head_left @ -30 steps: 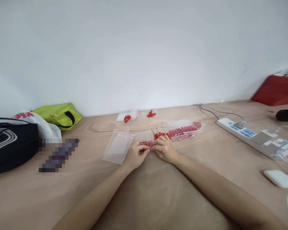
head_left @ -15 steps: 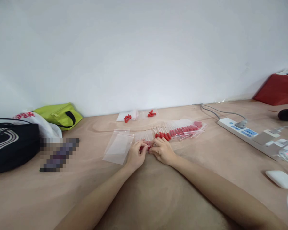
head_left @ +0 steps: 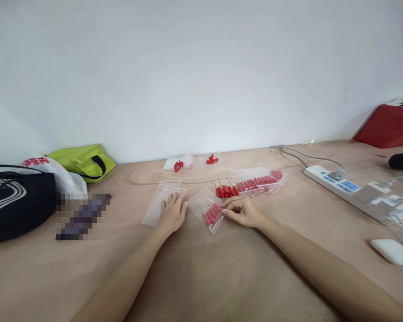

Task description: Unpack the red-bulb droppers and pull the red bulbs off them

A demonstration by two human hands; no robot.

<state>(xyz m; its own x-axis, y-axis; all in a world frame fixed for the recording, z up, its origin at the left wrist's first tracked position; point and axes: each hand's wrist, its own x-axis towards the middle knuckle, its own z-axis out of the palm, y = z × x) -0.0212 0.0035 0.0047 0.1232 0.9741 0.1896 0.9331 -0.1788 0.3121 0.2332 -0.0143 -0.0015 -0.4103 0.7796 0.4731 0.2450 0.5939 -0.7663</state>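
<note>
Some clear zip bags (head_left: 153, 206) lie partly hidden under the spread-open left hand (head_left: 173, 213); right hand (head_left: 244, 213) pinches zip bag of red-tipped sticks (head_left: 207, 207), fingertip contact indistinct.

Head cam, fwd & down over table (head_left: 235, 273), prob. near

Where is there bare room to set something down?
Bare table shows on the near side of the filled bag, and between the right hand and power strip. It is crowded beyond the right hand, where red-tipped sticks lie beside the row of packed bags.
</note>
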